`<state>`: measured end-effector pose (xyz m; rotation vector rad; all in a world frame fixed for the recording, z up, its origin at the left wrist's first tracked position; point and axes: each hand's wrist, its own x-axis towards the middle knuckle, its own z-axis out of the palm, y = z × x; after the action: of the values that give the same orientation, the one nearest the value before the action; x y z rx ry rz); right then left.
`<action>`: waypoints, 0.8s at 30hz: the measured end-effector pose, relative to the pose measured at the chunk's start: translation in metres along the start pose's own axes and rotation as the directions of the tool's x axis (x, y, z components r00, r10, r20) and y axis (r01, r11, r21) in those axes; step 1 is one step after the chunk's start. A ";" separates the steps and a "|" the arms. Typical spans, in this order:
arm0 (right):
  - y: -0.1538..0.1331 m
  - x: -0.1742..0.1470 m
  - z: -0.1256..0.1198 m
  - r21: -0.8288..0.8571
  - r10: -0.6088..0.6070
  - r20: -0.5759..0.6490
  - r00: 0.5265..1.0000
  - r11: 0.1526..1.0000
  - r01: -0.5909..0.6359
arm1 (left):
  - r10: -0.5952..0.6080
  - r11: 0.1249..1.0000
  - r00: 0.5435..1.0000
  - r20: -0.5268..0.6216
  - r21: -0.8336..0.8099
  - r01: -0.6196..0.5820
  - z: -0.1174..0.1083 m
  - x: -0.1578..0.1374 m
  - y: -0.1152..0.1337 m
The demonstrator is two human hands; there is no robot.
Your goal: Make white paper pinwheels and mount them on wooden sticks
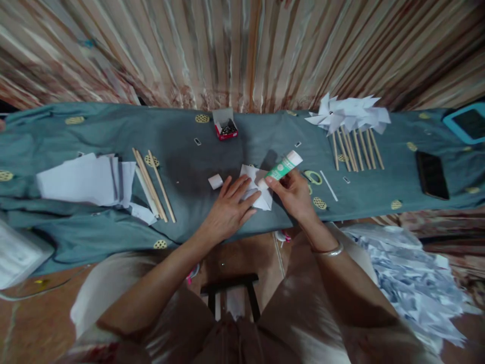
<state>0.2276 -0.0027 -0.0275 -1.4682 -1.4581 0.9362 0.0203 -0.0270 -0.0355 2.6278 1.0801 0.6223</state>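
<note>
A folded white paper piece [262, 202] lies on the cloth in front of me. My left hand [230, 208] rests on its left side with fingers stretched out flat. My right hand [293, 194] grips a green and white glue tube [282, 168], tilted so its nozzle end points down at the paper. Whether the nozzle touches the paper I cannot tell. A white cap [215, 181] sits on the cloth left of the paper. Just beyond my right hand are green-handled scissors [312, 177], partly hidden, and a thin white strip [328, 185].
A red box of small metal pieces [226, 130] stands at the back. Paper sheets [81, 181] and wooden sticks [161, 184] lie left. Paper pinwheels on sticks [352, 115], a phone [432, 174] and a blue-framed device [468, 123] are right. Paper scraps [413, 278] fill a bag below.
</note>
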 end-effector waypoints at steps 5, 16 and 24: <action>-0.002 -0.002 0.004 -0.135 -0.012 -0.033 0.999 0.991 0.007 | -0.003 1.000 1.000 0.022 0.001 0.003 0.003 0.000 0.000; -0.004 -0.005 0.005 -0.243 -0.042 -0.058 0.997 0.970 0.026 | -0.021 1.000 0.999 0.031 -0.022 0.022 0.003 0.001 0.001; -0.012 -0.002 0.008 -0.372 -0.032 -0.027 0.999 0.928 0.020 | -0.026 0.999 0.999 0.037 -0.020 0.026 0.003 0.001 0.002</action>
<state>0.2156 -0.0042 -0.0193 -1.7203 -1.6920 0.6358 0.0238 -0.0278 -0.0375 2.5935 1.0896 0.5740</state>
